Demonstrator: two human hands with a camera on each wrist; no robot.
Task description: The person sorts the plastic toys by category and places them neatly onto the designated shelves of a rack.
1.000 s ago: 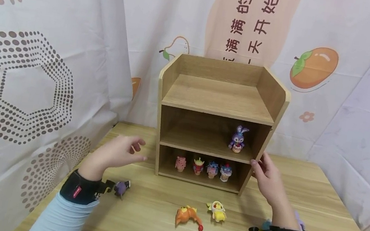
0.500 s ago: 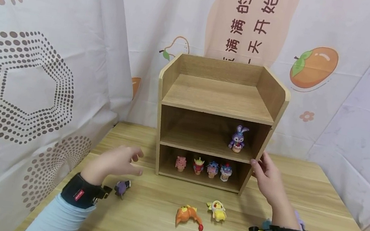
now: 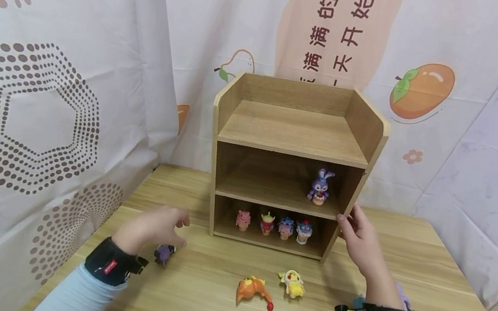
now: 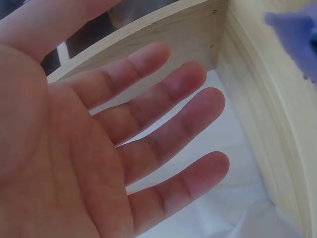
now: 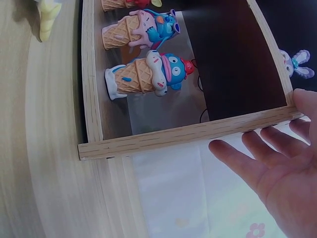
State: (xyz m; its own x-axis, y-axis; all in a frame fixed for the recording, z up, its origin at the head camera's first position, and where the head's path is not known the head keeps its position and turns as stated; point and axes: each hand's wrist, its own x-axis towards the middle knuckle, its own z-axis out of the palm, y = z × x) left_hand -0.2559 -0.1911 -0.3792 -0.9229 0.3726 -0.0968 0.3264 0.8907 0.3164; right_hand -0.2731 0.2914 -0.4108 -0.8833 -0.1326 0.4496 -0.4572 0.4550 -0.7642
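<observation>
My left hand (image 3: 155, 227) hovers over the table's left side with fingers spread, holding nothing. Below it lies a small purple figurine (image 3: 163, 255), partly covered by the hand; part of a purple toy (image 4: 299, 42) shows in the left wrist view. On the right, my right hand (image 3: 361, 243) holds the side panel of the wooden shelf (image 3: 295, 130), thumb at its front edge and fingers along the outside. A purple rabbit figurine (image 3: 319, 189) stands on the middle level. Ice-cream-cone figurines, including a blue one (image 5: 171, 69), line the bottom level.
An orange figurine (image 3: 250, 289) with a red-tipped tail and a yellow figurine (image 3: 294, 285) lie on the table in front of the shelf. Purple (image 3: 403, 296) and blue (image 3: 358, 302) toys are mostly hidden by the right wrist. A patterned curtain (image 3: 480, 76) hangs behind.
My left hand has lowered toward the near side of the table, over the purple figurine. The right hand and the shelf have stayed put.
</observation>
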